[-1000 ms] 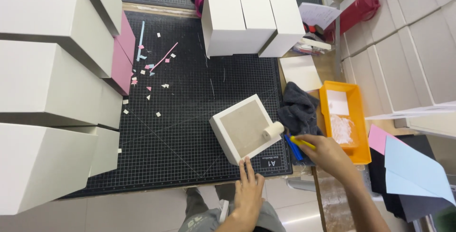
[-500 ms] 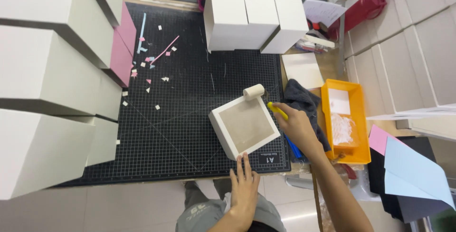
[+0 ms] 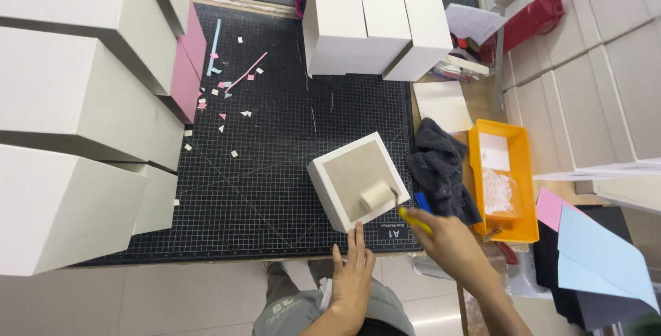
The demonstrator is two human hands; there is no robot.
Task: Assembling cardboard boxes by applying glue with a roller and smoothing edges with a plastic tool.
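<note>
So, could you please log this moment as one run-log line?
right hand: holds roller on box | left hand: fingers at box's near edge | box: on cutting mat

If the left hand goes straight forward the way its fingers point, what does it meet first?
Most likely the near edge of the small white box: the left hand points up at it, fingertips about touching already.

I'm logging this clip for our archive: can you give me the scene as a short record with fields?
Surface: black cutting mat
Left hand: flat at the mat's near edge, fingers touching the white box
Right hand: grips a yellow-handled roller lying on the box's brown face
Beside box: dark cloth, orange tray
Scraps: pink and white paper bits
</note>
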